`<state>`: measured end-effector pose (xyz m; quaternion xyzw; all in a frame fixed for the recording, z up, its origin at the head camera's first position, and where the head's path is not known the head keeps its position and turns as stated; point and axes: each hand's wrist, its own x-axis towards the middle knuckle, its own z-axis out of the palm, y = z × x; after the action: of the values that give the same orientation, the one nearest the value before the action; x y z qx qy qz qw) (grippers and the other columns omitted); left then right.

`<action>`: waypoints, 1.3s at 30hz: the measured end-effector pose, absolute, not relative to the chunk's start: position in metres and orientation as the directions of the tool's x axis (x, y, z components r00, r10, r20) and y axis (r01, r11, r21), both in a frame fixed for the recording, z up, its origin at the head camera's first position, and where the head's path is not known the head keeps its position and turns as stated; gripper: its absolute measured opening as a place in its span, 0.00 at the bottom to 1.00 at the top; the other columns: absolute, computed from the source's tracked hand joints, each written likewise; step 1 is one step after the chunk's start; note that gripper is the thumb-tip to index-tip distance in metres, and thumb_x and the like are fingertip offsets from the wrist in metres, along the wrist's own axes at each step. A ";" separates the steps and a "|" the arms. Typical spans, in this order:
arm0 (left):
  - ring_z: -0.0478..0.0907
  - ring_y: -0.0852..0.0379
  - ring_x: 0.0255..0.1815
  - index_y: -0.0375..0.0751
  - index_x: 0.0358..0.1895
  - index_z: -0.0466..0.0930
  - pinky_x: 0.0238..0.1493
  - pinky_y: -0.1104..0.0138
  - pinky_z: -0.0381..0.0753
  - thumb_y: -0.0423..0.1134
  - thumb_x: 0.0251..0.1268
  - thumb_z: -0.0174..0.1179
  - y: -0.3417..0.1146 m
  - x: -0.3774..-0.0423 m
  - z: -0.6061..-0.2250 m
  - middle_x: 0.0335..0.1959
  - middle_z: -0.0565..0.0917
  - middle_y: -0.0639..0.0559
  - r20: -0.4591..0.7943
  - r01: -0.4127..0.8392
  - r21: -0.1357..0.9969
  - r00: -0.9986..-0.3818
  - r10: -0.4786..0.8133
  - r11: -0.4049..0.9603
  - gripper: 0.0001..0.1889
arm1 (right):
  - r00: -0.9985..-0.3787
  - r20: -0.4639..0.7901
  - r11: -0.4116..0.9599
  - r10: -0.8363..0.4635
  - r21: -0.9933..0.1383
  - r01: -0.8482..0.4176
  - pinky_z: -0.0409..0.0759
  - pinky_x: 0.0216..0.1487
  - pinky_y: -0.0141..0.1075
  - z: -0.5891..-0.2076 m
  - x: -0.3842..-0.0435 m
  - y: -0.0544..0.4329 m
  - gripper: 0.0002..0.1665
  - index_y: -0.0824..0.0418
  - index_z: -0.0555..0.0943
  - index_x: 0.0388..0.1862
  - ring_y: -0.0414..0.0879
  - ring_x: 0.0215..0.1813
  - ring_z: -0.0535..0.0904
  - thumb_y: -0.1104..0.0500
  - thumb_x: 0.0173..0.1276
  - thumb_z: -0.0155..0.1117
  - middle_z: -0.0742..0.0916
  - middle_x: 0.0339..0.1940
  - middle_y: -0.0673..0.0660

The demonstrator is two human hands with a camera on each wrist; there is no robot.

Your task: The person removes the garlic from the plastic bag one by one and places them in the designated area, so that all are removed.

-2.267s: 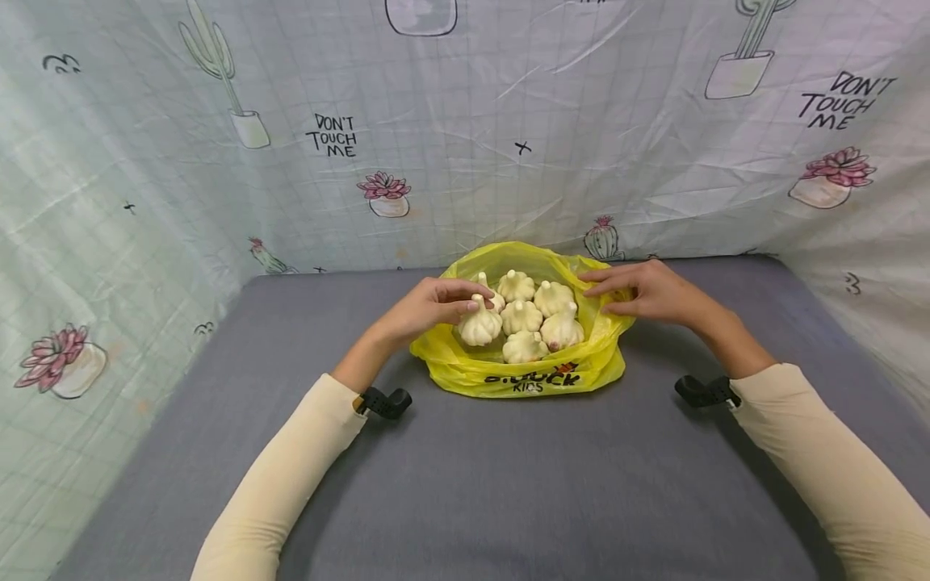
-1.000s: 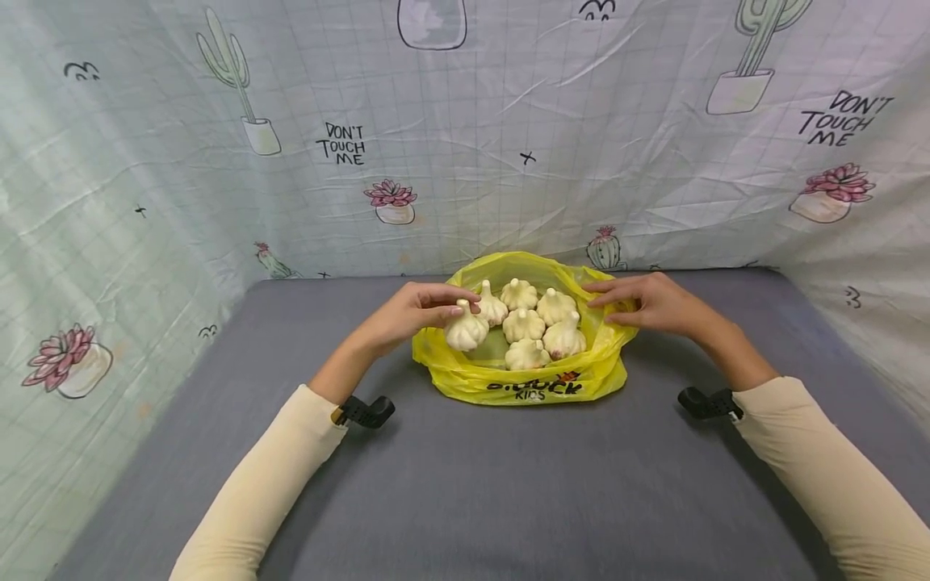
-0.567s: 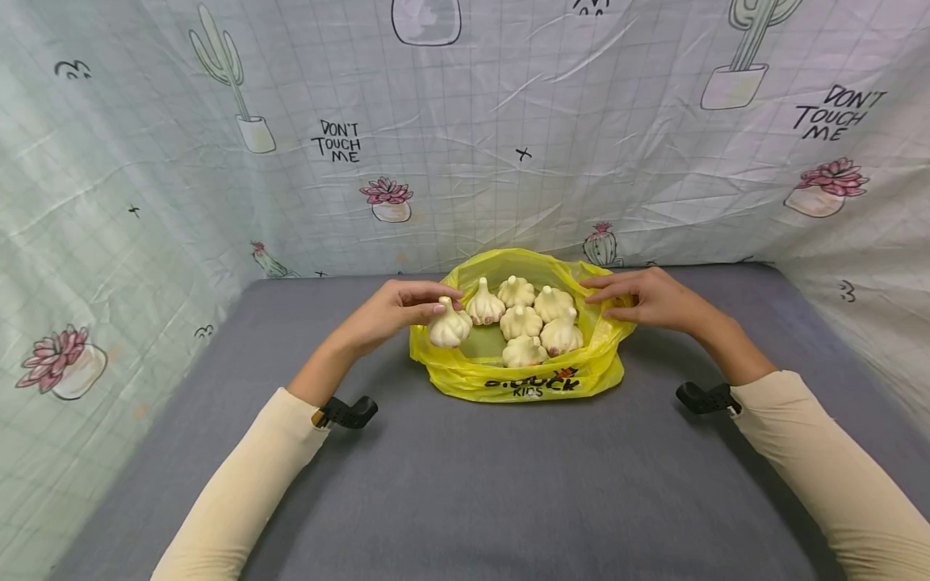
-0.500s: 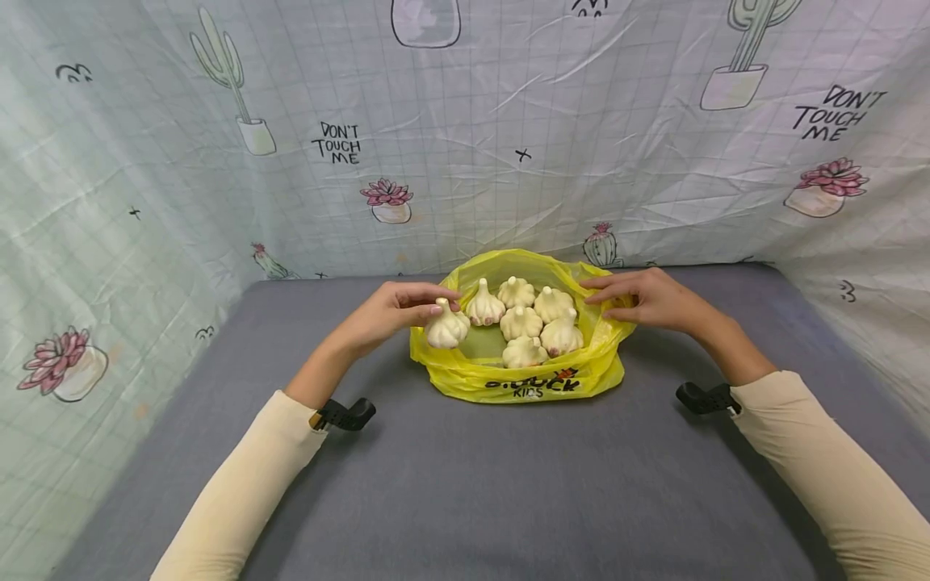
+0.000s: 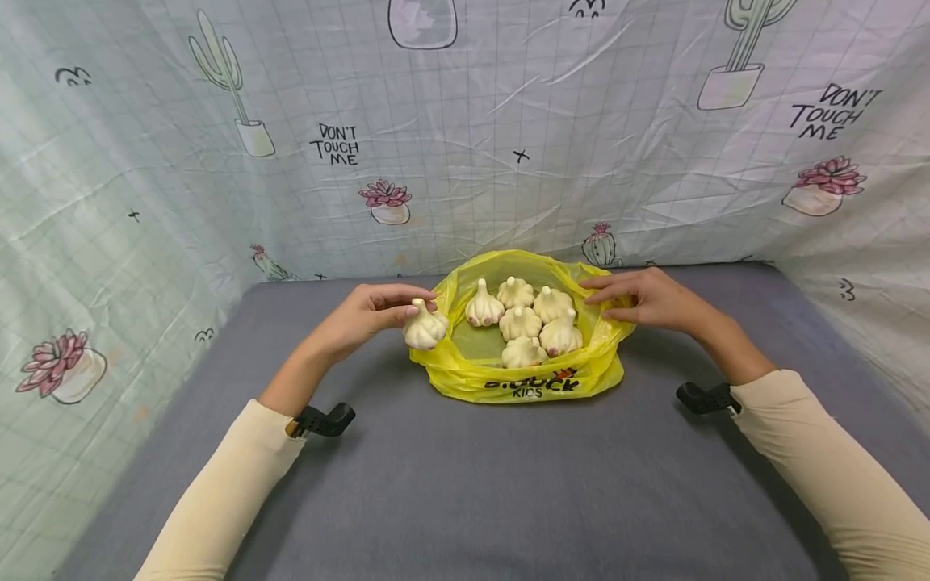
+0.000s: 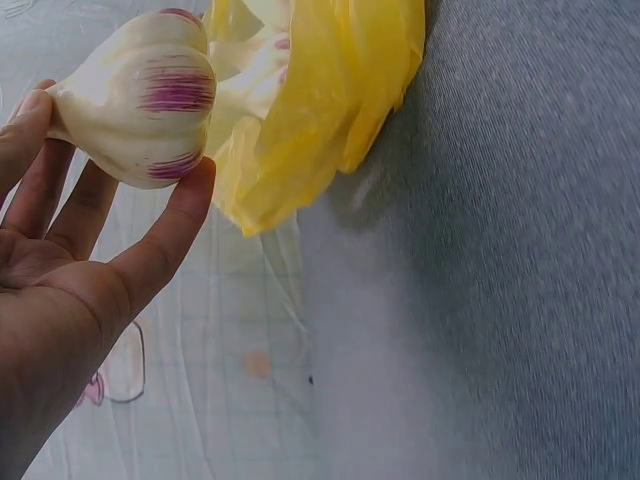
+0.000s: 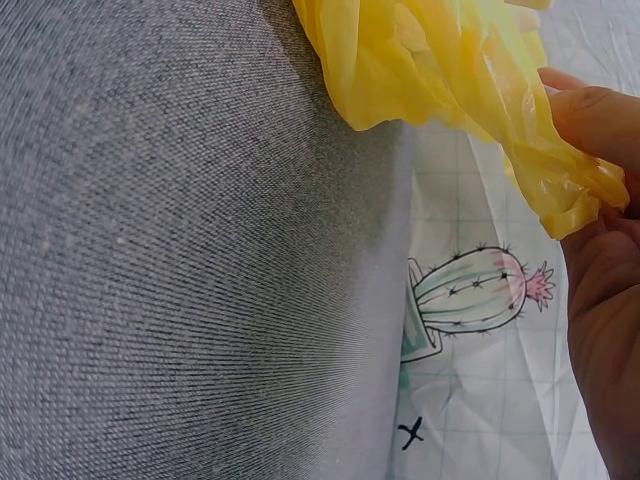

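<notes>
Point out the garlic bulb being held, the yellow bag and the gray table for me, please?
held garlic bulb (image 6: 140, 105), left wrist view: the middle of its rounded body
yellow bag (image 5: 461, 381), head view: its front wall, toward the left
gray table (image 5: 472, 484), head view: its bare top, nearer than the bag

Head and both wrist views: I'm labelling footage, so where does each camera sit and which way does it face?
Head: worn on the head, facing forward and down at the yellow bag; left hand, right hand and sleeves show.
Left wrist: worn there, facing the garlic bulb the left hand pinches; only that hand shows.
Right wrist: worn there, facing the yellow bag the right hand grips; only part of that hand shows.
Shared: head and left wrist views both show the held bulb.
</notes>
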<state>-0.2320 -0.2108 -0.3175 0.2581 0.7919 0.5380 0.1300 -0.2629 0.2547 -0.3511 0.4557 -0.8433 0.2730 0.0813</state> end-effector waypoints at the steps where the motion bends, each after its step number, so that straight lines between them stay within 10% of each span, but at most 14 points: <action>1: 0.78 0.50 0.54 0.38 0.64 0.80 0.49 0.63 0.80 0.39 0.76 0.60 -0.213 -0.232 -0.317 0.57 0.84 0.47 0.070 0.267 0.919 -0.836 0.544 0.291 0.18 | -0.571 0.385 0.437 -0.725 -0.384 -0.813 0.67 0.19 0.28 -0.351 -0.263 0.255 0.18 0.61 0.88 0.53 0.29 0.16 0.63 0.68 0.63 0.74 0.84 0.62 0.65; 39: 0.79 0.54 0.62 0.38 0.65 0.79 0.59 0.66 0.81 0.42 0.77 0.59 -0.279 -0.233 -0.324 0.60 0.83 0.42 0.101 0.236 0.918 -0.915 0.390 0.318 0.19 | -0.583 0.350 0.447 -0.733 -0.398 -0.801 0.69 0.18 0.28 -0.346 -0.265 0.256 0.17 0.62 0.88 0.54 0.28 0.16 0.64 0.68 0.65 0.72 0.84 0.63 0.64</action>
<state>-0.2325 -0.2793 -0.3244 0.1935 0.8088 0.5510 0.0696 -0.2647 0.2561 -0.3463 0.4520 -0.8483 0.2684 0.0631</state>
